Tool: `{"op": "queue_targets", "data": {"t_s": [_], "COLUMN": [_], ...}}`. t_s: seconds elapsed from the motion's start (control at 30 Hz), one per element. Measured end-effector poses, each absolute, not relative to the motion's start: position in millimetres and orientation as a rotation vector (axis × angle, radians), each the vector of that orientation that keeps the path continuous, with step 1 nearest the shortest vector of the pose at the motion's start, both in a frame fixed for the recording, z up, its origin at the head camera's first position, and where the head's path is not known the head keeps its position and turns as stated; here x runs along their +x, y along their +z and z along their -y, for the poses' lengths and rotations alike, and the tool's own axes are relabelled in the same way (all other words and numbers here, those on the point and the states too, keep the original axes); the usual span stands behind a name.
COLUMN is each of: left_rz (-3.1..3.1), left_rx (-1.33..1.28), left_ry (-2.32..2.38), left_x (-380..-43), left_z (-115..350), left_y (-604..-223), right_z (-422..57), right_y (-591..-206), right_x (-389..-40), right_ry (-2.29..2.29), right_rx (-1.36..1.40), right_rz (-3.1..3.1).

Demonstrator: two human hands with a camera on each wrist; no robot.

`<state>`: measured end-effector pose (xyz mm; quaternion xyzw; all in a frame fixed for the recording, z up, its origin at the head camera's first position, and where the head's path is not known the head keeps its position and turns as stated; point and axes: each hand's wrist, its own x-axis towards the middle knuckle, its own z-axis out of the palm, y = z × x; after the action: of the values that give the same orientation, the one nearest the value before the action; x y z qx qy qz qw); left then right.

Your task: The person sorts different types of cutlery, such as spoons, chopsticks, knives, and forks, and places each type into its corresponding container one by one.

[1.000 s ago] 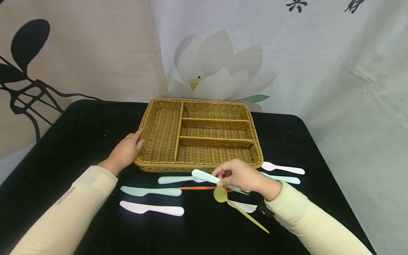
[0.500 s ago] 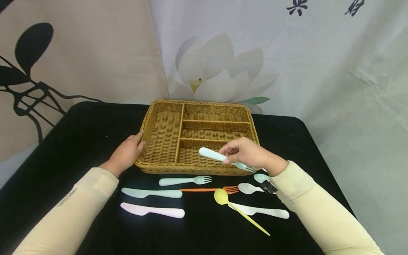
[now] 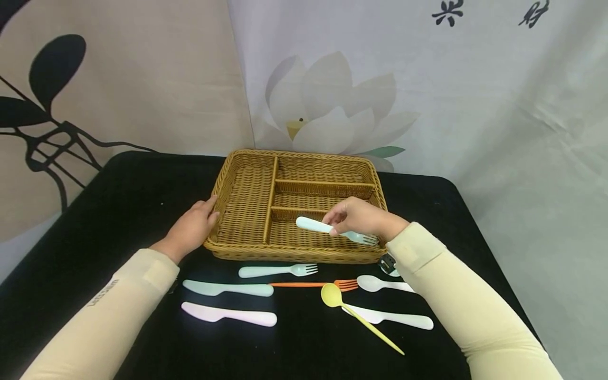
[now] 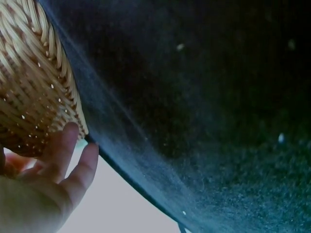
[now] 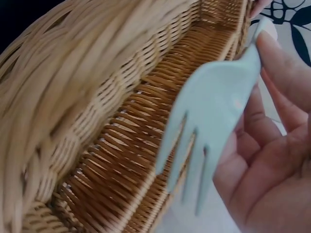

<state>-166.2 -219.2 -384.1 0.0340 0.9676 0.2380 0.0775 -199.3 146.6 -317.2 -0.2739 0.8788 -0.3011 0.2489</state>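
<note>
A pale mint fork (image 3: 313,225) is pinched between the thumb and fingers of my right hand (image 3: 363,217). It hangs over the front compartment of the brown wicker basket (image 3: 304,253). In the right wrist view the fork's tines (image 5: 194,150) point down along that compartment, and its handle runs up past the thumb. My left hand (image 3: 190,229) holds the basket's left rim, with the thumb at the rim. Seen from the left wrist, two fingers (image 4: 65,155) of this hand extend beside the woven outer wall (image 4: 36,87).
Before the basket lie another mint fork (image 3: 266,271), an orange fork (image 3: 299,284), a mint knife (image 3: 228,288), a pink knife (image 3: 228,314), a white spoon (image 3: 372,283), a white knife (image 3: 404,320) and a yellow spoon (image 3: 332,295). The black table (image 3: 119,211) meets a printed curtain behind.
My right hand has carried the mint fork from above the table up and away from me, over the basket's front compartment. My left hand stays at the basket's left rim.
</note>
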Motion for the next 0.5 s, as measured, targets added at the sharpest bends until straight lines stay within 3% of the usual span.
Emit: {"op": "queue_targets", "data": {"t_s": [0.5], "left_rz": [-2.784], "left_rx": [0.151], "left_ry": [0.837], "left_x": [-170.2], "left_z": [228.3], "left_y": [-389.9], "right_z": [-133.7], "right_y": [-337.7], "right_x": [-220.2], "right_ry": [-0.712], "right_rx": [-0.603], "right_rz": [-2.324]}}
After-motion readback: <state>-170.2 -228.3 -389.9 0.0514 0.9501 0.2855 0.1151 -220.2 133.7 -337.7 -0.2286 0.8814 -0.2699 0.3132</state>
